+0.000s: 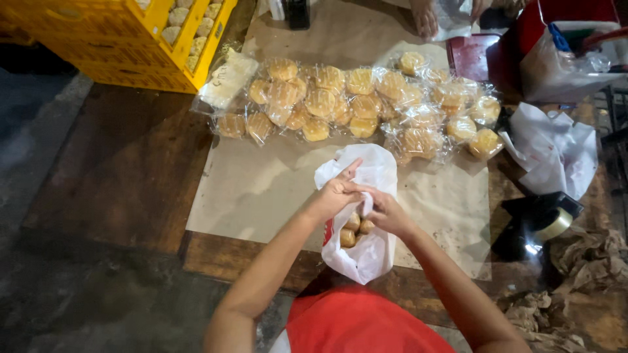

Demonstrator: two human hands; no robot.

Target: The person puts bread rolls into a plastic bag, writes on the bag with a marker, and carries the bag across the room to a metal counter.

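A white plastic bag (366,252) with several small round buns inside hangs in front of me over brown paper (261,189). My left hand (335,193) pinches the bag's upper edge, its fingers closed on the plastic. My right hand (386,212) grips the bag's handle just beside it, the two hands touching. Beyond them lies a heap of clear packets of round golden buns (360,104) across the paper.
A yellow crate (137,46) holding more buns stands at the back left. A pile of white plastic bags (553,153) lies at the right, with a tape dispenser (543,222) below it. Another person's hand (425,16) shows at the far edge by a red container (549,26).
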